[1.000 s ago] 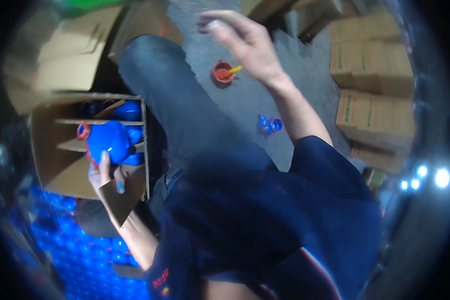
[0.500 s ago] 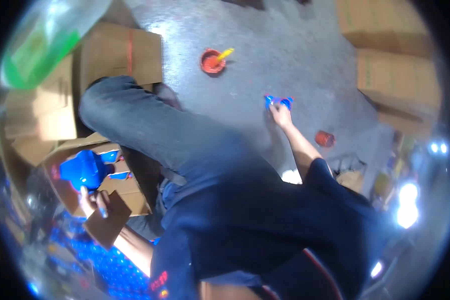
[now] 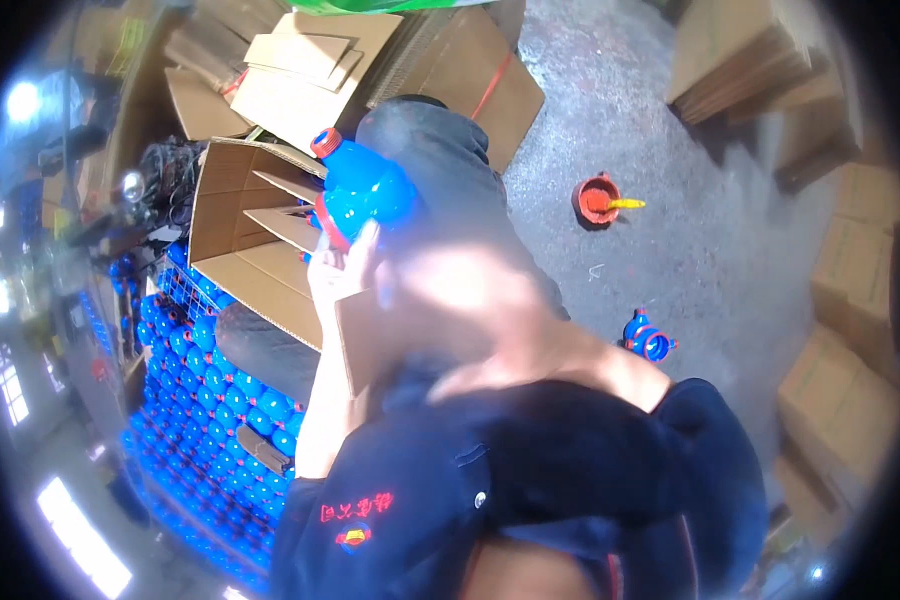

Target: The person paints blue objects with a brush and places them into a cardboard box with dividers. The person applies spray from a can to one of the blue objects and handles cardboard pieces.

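we are holding a rounded blue fitting (image 3: 368,192) with red rims in our left hand (image 3: 344,262), and its fingers are grasping the fitting low down while the red neck is pointing up and leftward. the fitting is hanging between the open carton (image 3: 232,200) and our grey-trousered knee (image 3: 440,150), partly covering the carton's right edge. a brown piece of cardboard (image 3: 354,335) is lying against the heel of the same hand; we are not managing to tell whether any fingers are pinching it. our right hand (image 3: 470,300) is blurring in front of our lap, near the left one, and we cannot tell whether its fingers are curling or spreading. inside the carton, cardboard dividers (image 3: 282,222) are standing. below and left of it, many blue pieces (image 3: 215,385) are filling a wire cage (image 3: 185,288). on the grey floor (image 3: 560,120), a red pot (image 3: 592,200) is standing with a yellow handle (image 3: 627,204) leaning out over its rim, and a smaller blue fitting (image 3: 650,338) is sitting nearer to us, beside our right forearm (image 3: 615,370).
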Motion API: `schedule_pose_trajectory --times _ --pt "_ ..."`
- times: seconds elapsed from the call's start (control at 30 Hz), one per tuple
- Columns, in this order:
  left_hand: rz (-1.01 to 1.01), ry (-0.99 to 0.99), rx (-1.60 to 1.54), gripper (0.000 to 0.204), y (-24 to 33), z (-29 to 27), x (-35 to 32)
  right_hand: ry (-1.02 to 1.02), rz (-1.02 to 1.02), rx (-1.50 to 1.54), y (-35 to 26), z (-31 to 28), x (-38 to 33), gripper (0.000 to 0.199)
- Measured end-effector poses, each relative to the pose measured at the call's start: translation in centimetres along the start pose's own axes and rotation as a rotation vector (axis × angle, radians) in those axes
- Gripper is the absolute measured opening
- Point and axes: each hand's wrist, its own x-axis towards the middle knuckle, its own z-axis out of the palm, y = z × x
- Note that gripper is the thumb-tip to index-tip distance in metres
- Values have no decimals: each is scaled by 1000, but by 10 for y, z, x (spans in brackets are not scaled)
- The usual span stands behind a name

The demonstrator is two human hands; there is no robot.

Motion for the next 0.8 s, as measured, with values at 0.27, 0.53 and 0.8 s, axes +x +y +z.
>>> schedule_pose_trajectory --times 0.27,0.53,0.8 --pt "94 -127 -294 25 -6 14 -8 266 -116 -186 1 -7 21 19" --pt "183 -125 -137 26 -35 15 -3 12 -189 -854 11 -9 58 35" --pt "184 -101 -64 26 -37 11 -7 5 -118 -998 11 9 53 25"
